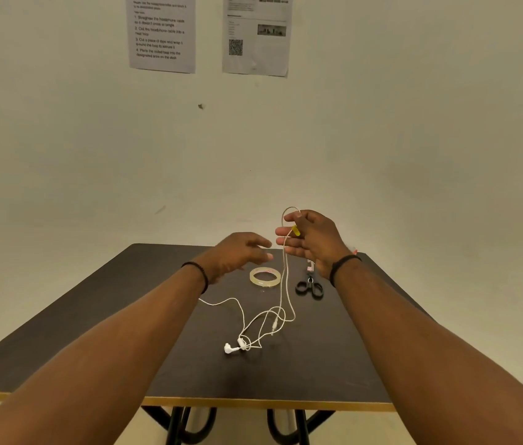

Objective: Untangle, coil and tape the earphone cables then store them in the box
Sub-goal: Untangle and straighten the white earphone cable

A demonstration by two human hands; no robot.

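Pale wall fills most of the view, with two printed sheets (162, 32) taped high on it, and below it stands our dark table (93, 332) with a light front edge.

We hold our right hand (309, 240) raised above the far side of the table, fingers lightly curled around the cable (285, 284) near a small yellow piece (295, 232). A short loop of the cable arches over the fingertips, and two strands hang from the hand to the tabletop. Lifting it this way, we judge, lets the weight of the cord pull the crossings open so we can see them.

Our left hand (242, 253) hovers just beside, fingers spread and relaxed, gripping nothing; it looks ready to catch the hanging strands. It is somewhat blurred.

On the table the rest of the cable lies in loose overlapping loops, with the white earbuds (236, 346) at the near end and one strand trailing off under our left arm. So the untangling step is in hand; coiling and taping are not yet done.

Tape (265, 277) lies flat just beyond the loops, and scissors (309, 285) lie beside it on the right, both near enough to reach, it seems to us, once a coil is made.

No box shows anywhere in view, so we cannot say where the cable will be stored or what it holds.
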